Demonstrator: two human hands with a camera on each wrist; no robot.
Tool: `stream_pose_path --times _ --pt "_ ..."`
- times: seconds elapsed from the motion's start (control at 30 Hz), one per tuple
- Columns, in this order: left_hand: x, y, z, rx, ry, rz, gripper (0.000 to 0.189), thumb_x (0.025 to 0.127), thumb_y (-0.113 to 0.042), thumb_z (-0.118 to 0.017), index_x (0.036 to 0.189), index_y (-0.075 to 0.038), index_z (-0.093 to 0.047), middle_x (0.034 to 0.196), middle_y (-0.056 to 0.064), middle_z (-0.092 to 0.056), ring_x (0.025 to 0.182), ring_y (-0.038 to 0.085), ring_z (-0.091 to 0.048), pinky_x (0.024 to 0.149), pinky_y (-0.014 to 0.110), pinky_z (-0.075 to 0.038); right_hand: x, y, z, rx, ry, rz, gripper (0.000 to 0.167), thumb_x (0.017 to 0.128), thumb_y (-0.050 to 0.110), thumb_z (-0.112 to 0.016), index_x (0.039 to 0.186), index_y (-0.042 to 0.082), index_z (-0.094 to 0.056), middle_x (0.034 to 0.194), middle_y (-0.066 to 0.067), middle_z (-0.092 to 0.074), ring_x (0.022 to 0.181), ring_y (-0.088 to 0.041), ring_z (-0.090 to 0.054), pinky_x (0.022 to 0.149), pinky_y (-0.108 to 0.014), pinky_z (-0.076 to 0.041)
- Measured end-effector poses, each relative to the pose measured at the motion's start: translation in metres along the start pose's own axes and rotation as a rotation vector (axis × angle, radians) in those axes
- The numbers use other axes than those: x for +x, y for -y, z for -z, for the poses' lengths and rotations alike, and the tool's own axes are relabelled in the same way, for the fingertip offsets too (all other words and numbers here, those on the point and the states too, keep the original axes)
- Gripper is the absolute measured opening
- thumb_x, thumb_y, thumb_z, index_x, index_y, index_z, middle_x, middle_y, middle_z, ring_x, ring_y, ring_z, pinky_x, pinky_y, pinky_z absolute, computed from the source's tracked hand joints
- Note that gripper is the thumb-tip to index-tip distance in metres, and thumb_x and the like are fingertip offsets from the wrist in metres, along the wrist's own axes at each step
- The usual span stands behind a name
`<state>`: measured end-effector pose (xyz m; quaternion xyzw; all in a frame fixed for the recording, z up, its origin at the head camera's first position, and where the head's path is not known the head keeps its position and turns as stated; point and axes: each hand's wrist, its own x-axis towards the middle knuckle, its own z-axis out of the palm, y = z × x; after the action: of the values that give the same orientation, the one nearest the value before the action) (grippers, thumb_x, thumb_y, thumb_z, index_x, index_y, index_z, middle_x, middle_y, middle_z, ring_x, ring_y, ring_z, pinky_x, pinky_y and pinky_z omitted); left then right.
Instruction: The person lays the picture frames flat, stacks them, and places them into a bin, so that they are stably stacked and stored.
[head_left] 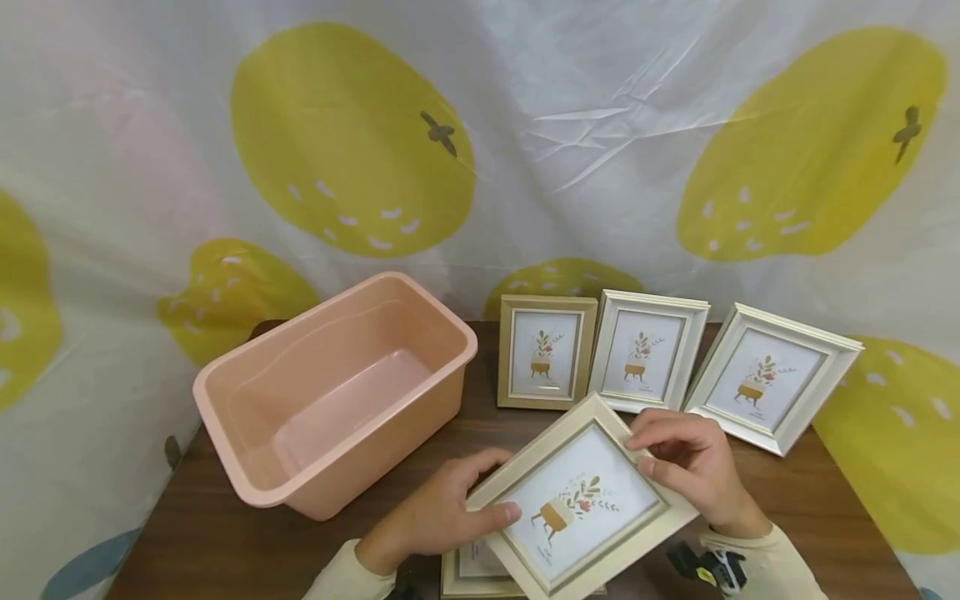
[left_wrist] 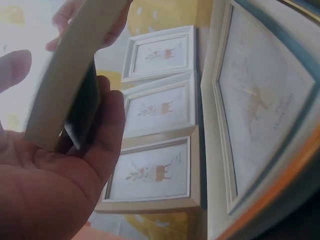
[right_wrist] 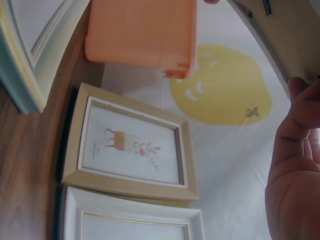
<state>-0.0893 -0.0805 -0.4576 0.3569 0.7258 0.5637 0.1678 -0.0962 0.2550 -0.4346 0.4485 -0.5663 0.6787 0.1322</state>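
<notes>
My left hand grips a cream picture frame at its left edge, thumb on the front and fingers behind, as the left wrist view shows. My right hand holds the same frame by its upper right edge between thumb and fingers. The frame is tilted, its plant-pot picture facing up toward me. Under it, at the table's front, lies another picture frame, mostly hidden in the head view. Its printed picture shows in the left wrist view.
A gold picture frame and two whitish ones, a middle frame and a right frame, stand along the back of the brown table. An open pink bin stands at left. A lemon-print curtain hangs behind.
</notes>
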Motion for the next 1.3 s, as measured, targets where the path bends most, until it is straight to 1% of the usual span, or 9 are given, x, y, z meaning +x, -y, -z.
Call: stream_pose_path --times 0.13,0.3,0.43,0.6,0.73,0.87,1.03,1.17,1.3 --pt "-0.006 0.002 0.002 -0.031 -0.07 -0.008 0.048 0.101 -0.019 -0.072 0.145 -0.012 -0.056 0.122 0.012 -0.073 0.097 0.006 -0.071 0.08 0.03 -0.064 -0.004 -0.004 0.003 -0.034 -0.052 -0.032 0.055 0.065 -0.037 -0.047 0.106 -0.012 -0.074 0.109 -0.016 -0.077 0.098 -0.018 -0.07 0.074 -0.023 -0.061" --pt "-0.015 0.005 0.002 -0.244 -0.148 0.013 0.06 0.098 -0.005 -0.072 0.152 -0.001 -0.045 0.138 0.029 -0.059 0.11 0.011 -0.068 0.082 0.03 -0.065 -0.01 -0.005 0.003 -0.103 -0.142 -0.094 0.054 0.07 -0.038 -0.048 0.107 -0.01 -0.075 0.109 -0.01 -0.078 0.096 -0.013 -0.072 0.075 -0.019 -0.061" --pt "-0.021 0.009 0.005 -0.367 -0.19 0.045 0.068 0.095 0.003 -0.07 0.155 0.003 -0.038 0.142 0.033 -0.051 0.118 0.015 -0.066 0.089 0.029 -0.063 -0.013 -0.006 -0.001 -0.133 -0.208 -0.137 0.051 0.073 -0.039 -0.049 0.108 -0.011 -0.074 0.11 -0.007 -0.079 0.094 -0.01 -0.076 0.072 -0.019 -0.061" --pt "-0.027 0.015 0.009 -0.399 -0.256 0.061 0.07 0.094 0.006 -0.069 0.156 0.004 -0.036 0.14 0.034 -0.052 0.118 0.016 -0.067 0.089 0.026 -0.061 -0.019 -0.008 -0.009 -0.211 -0.265 -0.287 0.041 0.082 -0.034 -0.053 0.109 -0.01 -0.073 0.109 0.001 -0.08 0.087 -0.005 -0.076 0.065 -0.02 -0.061" --pt "-0.029 0.019 0.007 -0.398 -0.338 0.104 0.07 0.094 0.004 -0.071 0.156 0.0 -0.037 0.138 0.035 -0.054 0.114 0.015 -0.069 0.09 0.026 -0.061 -0.023 -0.01 -0.016 -0.342 -0.292 -0.395 0.03 0.086 -0.027 -0.058 0.108 -0.011 -0.07 0.106 0.009 -0.078 0.081 -0.002 -0.071 0.063 -0.019 -0.058" --pt "-0.03 0.023 0.004 -0.414 -0.426 0.177 0.063 0.094 0.005 -0.072 0.15 0.001 -0.044 0.137 0.034 -0.058 0.112 0.015 -0.07 0.092 0.027 -0.061 -0.028 -0.013 -0.022 -0.489 -0.269 -0.43 0.031 0.088 -0.022 -0.063 0.113 -0.006 -0.071 0.099 0.006 -0.077 0.073 -0.003 -0.068 0.059 -0.021 -0.056" --pt "-0.033 0.024 0.002 -0.414 -0.493 0.25 0.056 0.093 0.004 -0.073 0.145 0.002 -0.051 0.136 0.032 -0.061 0.115 0.018 -0.069 0.094 0.026 -0.06 -0.032 -0.015 -0.027 -0.594 -0.193 -0.408 0.045 0.084 -0.02 -0.069 0.122 0.003 -0.072 0.08 -0.002 -0.069 0.065 -0.003 -0.064 0.055 -0.021 -0.054" --pt "-0.036 0.026 0.002 -0.385 -0.516 0.29 0.055 0.094 0.001 -0.074 0.145 -0.003 -0.056 0.136 0.028 -0.063 0.12 0.026 -0.067 0.094 0.025 -0.059 -0.039 -0.016 -0.026 -0.662 -0.095 -0.431 0.049 0.083 -0.014 -0.074 0.126 0.01 -0.07 0.075 0.004 -0.064 0.059 0.0 -0.058 0.05 -0.019 -0.049" --pt "-0.037 0.029 0.004 -0.357 -0.533 0.326 0.053 0.094 0.001 -0.075 0.145 -0.007 -0.06 0.138 0.025 -0.065 0.126 0.032 -0.064 0.094 0.024 -0.059 -0.046 -0.016 -0.024 -0.67 0.015 -0.529 0.049 0.087 -0.005 -0.077 0.129 0.017 -0.067 0.077 0.011 -0.068 0.057 0.001 -0.057 0.048 -0.021 -0.048"
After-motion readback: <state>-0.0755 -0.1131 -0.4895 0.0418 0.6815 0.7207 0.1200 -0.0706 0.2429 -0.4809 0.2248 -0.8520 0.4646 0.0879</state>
